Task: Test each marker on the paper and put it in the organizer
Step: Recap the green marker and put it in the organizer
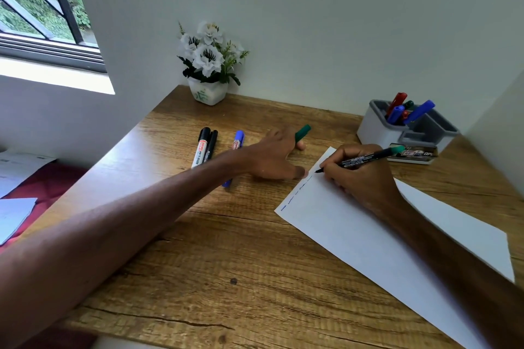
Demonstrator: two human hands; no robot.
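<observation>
Grey-and-white plastic organizer (377, 129) at the wooden desk's (226, 263) far right corner already holds several markers (419, 112). Right hand (365, 180) grips a black, green-ended marker (360, 161), tip at the white paper sheet (368, 235); left hand (269, 156) pinches a green cap (302, 132). Three loose markers (211, 144) probably remain untested.

The desk (226, 249) across the lower frame is wood-grain board, matt and rough-looking, with dark knots and a crack near the bottom edge. The paper (368, 235) at right is white, smooth and matt. The organizer (377, 130) at upper right is plastic: white body, matt grey rim. The 3 markers (202, 147) at centre, the thin pen (365, 157) and the green cap (302, 132) look like glossy plastic. The pot (208, 93) at upper centre is glossy white. The cloth (48, 181) at left is dark red.
</observation>
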